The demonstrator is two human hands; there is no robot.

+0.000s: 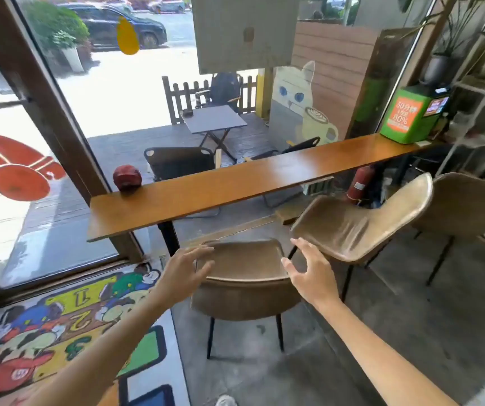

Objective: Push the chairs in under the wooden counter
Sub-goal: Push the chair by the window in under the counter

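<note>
A long wooden counter [235, 186] runs along the window from lower left to upper right. Directly below me stands a brown chair [244, 297] on black legs, its back toward me and its seat short of the counter's edge. My left hand [182, 273] hovers open at the left end of its backrest. My right hand [311, 271] is open at the right end. I cannot tell whether either hand touches the chair. A second brown chair [352, 227] stands to the right, turned at an angle, and a third [469, 203] stands behind it.
A red cap [127, 177] lies on the counter's left part and a green box [408, 115] at its far end. A black counter leg [169, 238] stands left of the near chair. A red fire extinguisher [359, 186] sits under the counter. A cartoon mat [59, 332] covers the floor at left.
</note>
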